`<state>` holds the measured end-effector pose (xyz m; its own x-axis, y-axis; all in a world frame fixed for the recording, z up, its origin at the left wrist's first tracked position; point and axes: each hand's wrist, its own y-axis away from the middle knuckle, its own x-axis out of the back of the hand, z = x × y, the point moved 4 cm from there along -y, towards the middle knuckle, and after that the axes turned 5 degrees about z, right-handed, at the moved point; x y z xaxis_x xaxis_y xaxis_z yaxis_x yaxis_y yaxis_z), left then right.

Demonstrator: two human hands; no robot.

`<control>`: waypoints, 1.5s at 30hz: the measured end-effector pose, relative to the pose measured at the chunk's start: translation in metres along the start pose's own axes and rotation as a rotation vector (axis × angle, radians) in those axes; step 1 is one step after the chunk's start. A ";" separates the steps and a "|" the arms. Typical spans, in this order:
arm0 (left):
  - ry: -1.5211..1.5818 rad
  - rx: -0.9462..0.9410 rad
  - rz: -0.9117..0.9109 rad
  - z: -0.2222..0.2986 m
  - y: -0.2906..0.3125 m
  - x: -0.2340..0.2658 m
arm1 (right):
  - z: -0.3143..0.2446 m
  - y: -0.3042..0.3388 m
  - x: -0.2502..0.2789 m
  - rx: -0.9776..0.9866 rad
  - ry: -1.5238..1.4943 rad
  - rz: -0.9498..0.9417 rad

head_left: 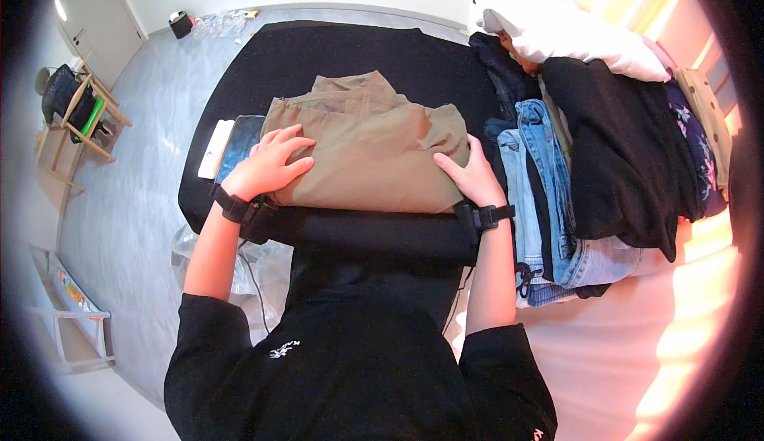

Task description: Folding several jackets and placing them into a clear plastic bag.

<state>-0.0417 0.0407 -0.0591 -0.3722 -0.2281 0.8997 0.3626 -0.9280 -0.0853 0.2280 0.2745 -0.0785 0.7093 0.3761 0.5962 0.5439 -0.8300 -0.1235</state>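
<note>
A folded olive-brown garment (pixel 362 150), which looks like trousers, lies on the black-covered surface (pixel 398 47) in front of me. Its far side is uneven, with loose layers showing there. My left hand (pixel 272 162) rests on the garment's left end, fingers spread over the cloth. At the right end, my right hand (pixel 476 174) lies along the edge, thumb stretched onto the top layer and a finger pointing away from me; its other fingers are mostly hidden. Left of the garment are a dark blue flat item (pixel 239 142) and a white flat object (pixel 215 150).
To the right, folded jeans (pixel 541 170) lie beside a black garment (pixel 629 146), with a white bundle (pixel 573 35) behind them. A wooden chair (pixel 91 115) stands on the grey floor at the far left. A small black bin (pixel 181 25) is by the back wall.
</note>
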 end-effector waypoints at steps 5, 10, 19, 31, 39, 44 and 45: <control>0.048 -0.139 0.204 -0.047 -0.050 0.024 | 0.027 -0.040 -0.002 0.002 -0.239 0.106; -0.026 -0.013 0.068 -0.051 -0.085 0.029 | 0.008 -0.057 0.007 0.134 -0.026 0.140; 0.107 0.057 0.072 -0.063 -0.086 0.024 | 0.028 -0.090 -0.019 0.119 0.147 -0.148; 0.488 0.049 0.314 -0.079 -0.097 0.042 | 0.002 -0.113 0.003 0.246 -0.076 0.164; 0.522 0.125 0.282 -0.090 -0.131 0.020 | 0.050 -0.124 -0.001 0.059 0.090 0.190; 0.471 0.067 0.218 -0.065 -0.087 0.041 | 0.013 -0.058 0.016 0.073 0.019 0.149; 0.410 -0.021 0.288 -0.052 -0.072 0.048 | -0.003 -0.038 0.016 0.062 -0.035 0.163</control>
<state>-0.1297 0.0810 -0.0325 -0.5662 -0.5685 0.5969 0.4838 -0.8154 -0.3178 0.2173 0.3114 -0.0621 0.8049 0.2531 0.5367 0.4459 -0.8547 -0.2658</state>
